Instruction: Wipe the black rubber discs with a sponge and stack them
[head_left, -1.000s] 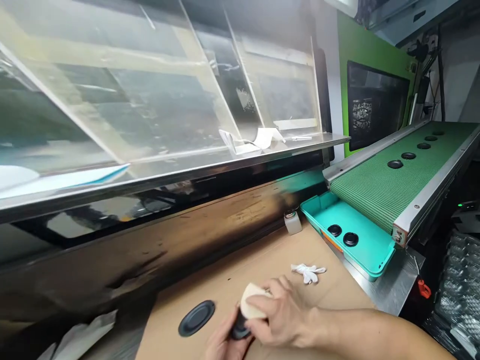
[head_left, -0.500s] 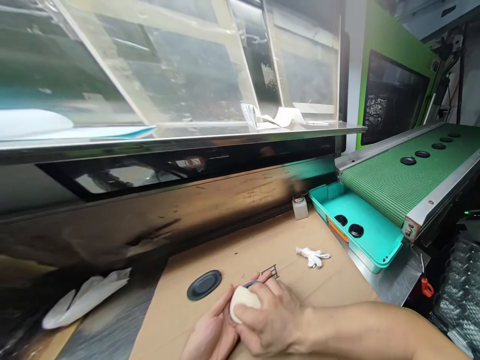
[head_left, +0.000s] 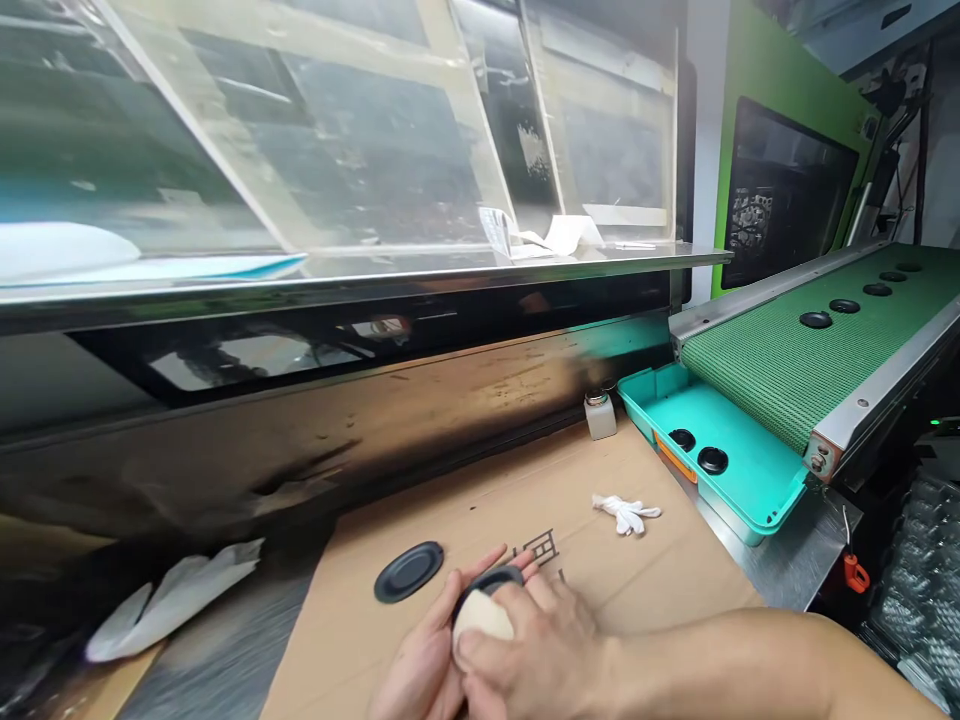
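Head view: right fingers (head_left: 519, 606), closed on the cream pad (head_left: 486, 616), now bare more black disc (head_left: 501, 578) cupped in half-open left fingers (head_left: 442, 606).

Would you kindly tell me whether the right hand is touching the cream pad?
Touching: the head view shows the right hand gripping the cream pad, fingers against its surface.

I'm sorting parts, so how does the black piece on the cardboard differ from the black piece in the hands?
The loose piece lies on the cardboard; the held piece sits in the left hand. The loose piece is uncovered, while the held piece is partly hidden by a pale pad and the right hand. Both are black.
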